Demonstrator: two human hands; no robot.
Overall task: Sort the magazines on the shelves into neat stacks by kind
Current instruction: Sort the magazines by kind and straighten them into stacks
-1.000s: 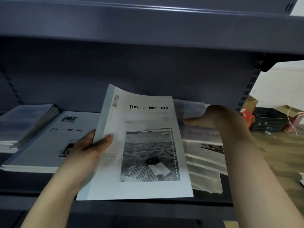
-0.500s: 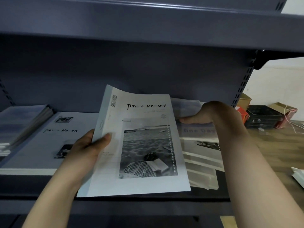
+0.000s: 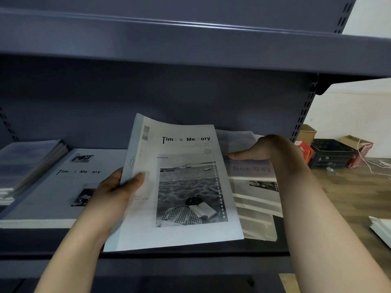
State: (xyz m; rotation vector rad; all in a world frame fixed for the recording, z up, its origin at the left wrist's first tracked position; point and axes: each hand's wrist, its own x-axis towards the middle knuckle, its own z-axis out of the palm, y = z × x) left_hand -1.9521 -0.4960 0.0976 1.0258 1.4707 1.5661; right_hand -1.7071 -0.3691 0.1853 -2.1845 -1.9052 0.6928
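Observation:
My left hand (image 3: 118, 190) grips the left edge of a white "Time & Memory" magazine (image 3: 184, 187) with a beach photo, held tilted above the grey shelf (image 3: 190, 253). To its left lies a stack topped by the same title (image 3: 63, 187). To the right my right hand (image 3: 254, 152) pinches the top magazines of an untidy "fine day" pile (image 3: 256, 199), thumb under the lifted covers. A further stack with bluish covers (image 3: 27, 166) lies at the far left.
The upper shelf (image 3: 190, 45) hangs low overhead. A perforated upright (image 3: 302, 115) bounds the shelf on the right. Beyond it, on the wooden floor, are a black crate (image 3: 330, 153), cardboard boxes (image 3: 306, 132) and white cables (image 3: 378, 166).
The view has drifted slightly left. Both hands keep the same hold; the held magazine has barely shifted.

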